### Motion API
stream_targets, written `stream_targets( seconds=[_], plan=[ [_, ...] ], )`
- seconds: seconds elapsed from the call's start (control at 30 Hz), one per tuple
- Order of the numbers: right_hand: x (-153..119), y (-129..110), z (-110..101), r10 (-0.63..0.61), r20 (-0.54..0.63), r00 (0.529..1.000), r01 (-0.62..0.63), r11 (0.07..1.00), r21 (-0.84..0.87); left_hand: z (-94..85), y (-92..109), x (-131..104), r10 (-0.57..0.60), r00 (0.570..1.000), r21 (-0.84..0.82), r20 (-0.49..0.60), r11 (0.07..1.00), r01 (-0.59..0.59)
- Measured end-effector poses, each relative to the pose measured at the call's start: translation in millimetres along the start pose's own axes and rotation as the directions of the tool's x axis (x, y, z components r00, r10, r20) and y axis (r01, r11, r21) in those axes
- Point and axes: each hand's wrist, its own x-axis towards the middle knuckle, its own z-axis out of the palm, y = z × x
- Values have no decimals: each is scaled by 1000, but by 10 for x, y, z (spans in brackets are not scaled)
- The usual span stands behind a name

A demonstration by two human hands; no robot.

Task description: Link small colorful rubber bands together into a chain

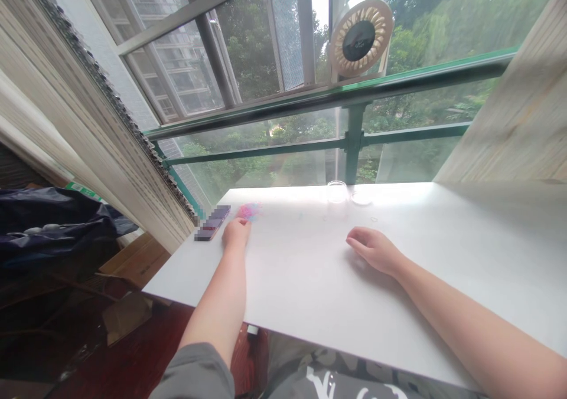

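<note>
A small heap of pink, purple and blue bits (248,211) lies on the left part of the white table, too fine to make out singly. At its near edge is my left hand (236,232), fingers drawn together in a pinch; whatever is between the fingertips is hidden. My right hand (371,247) hovers or rests low over the table's middle right, and I cannot tell which. Its fingers are curled together against the thumb, with nothing seen in them. Beyond it stand a clear jar (337,193) and a round clear lid (361,198). A tiny pale ring (374,219) lies nearby.
A phone (213,223) lies left of the heap, near the edge of the white table (292,269). Behind the table run a green railing (283,147) and windows, with a round fan (361,39) above. Curtains hang on both sides; a cardboard box (135,257) sits at left.
</note>
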Motion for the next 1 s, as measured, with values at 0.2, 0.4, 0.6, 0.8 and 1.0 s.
stream_targets(
  seconds=[0.2, 0.4, 0.6, 0.8, 1.0],
  plan=[
    [-2, 2, -1, -10, 13, 1000, 10, 1000, -4, 14, -18, 16, 11, 1000, 31, -13, 999, -11],
    [-7, -3, -13, -15, 18, 1000, 15, 1000, -2, 9, -76, 5, 64, 998, -61, -7, 996, -64],
    [-11, -9, -16, -15, 18, 1000, 15, 1000, -12, -13, -71, -10, 45, 999, -132, 4, 990, -44],
    [-6, -2, -11, -17, 20, 1000, 18, 1000, -18, -5, -86, 9, 50, 999, -191, -14, 980, -51],
    [-3, -20, -14, -33, 15, 999, 33, 999, -12, -23, -66, 5, 63, 998, -202, -19, 977, -66]
  ],
)
